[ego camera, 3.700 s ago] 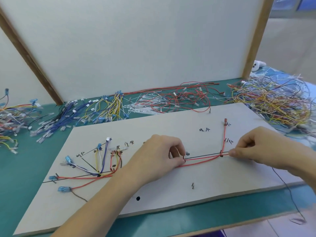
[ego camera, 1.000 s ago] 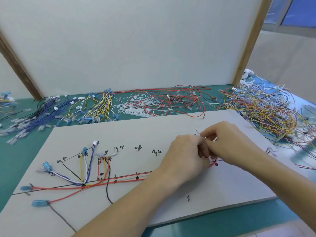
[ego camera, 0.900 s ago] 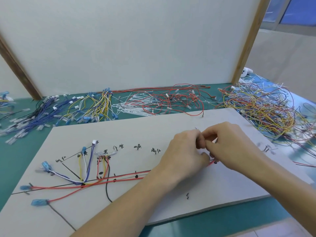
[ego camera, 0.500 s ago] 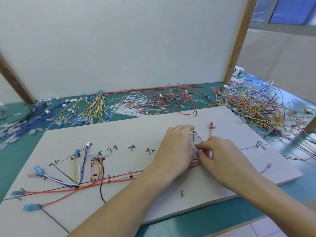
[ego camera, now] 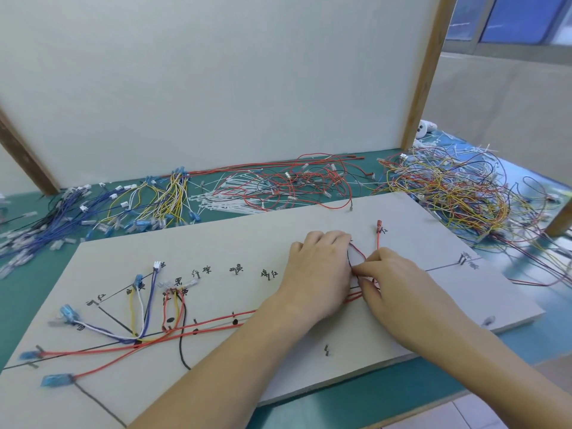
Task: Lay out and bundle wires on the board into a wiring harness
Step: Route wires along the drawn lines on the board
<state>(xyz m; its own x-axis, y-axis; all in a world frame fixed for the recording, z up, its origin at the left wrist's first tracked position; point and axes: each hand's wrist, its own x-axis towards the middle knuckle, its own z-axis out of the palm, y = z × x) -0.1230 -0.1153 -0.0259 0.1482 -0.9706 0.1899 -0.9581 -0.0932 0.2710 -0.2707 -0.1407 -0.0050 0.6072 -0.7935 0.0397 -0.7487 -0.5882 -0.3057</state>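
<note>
A white layout board with drawn black lines and handwritten labels lies on the green table. Red wires run along its main line toward blue, yellow and white branch wires at the left. My left hand rests palm down on the wires at mid-board, fingers curled forward over them. My right hand pinches a red and a black wire that loop between the two hands. A red wire with a red terminal rises just behind my right hand.
Piles of spare wire line the table behind the board: blue and yellow ones at the left, red wires with white cable ties in the middle, a tangled mixed heap at the right. A white upright panel closes the back.
My hands came down from a raised joint grip onto the board. The left now lies flat on the wires, the right pinches the loop beside it. The camera view shifted slightly right.
</note>
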